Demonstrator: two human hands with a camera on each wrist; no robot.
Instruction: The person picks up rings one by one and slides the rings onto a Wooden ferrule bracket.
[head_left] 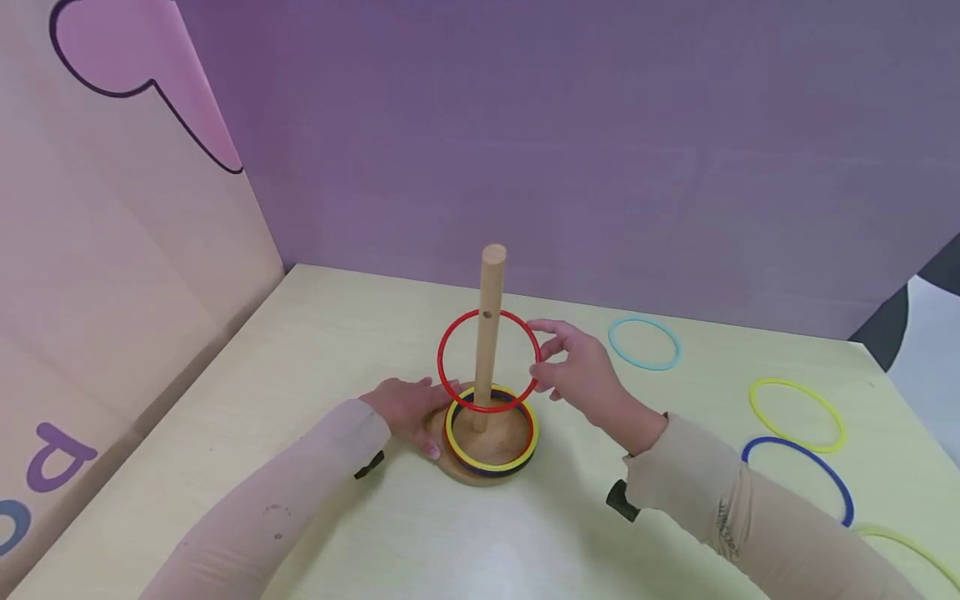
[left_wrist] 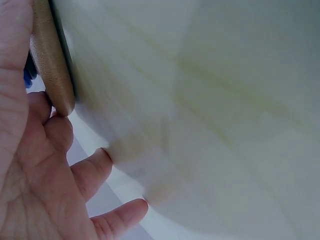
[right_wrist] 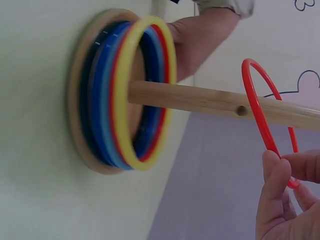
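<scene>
A pale yellow table sits against a purple wall, with a pink panel at the left of the frame. At centre frame, the right hand pinches a red ring by its right edge; the ring, tilted, encircles the upright wooden peg about halfway up. The left hand lies with fingers straight against the round wooden base, where a stack of rings, yellow on top, already rests. Loose rings lie at right: a light blue ring, a yellow ring and a dark blue ring.
</scene>
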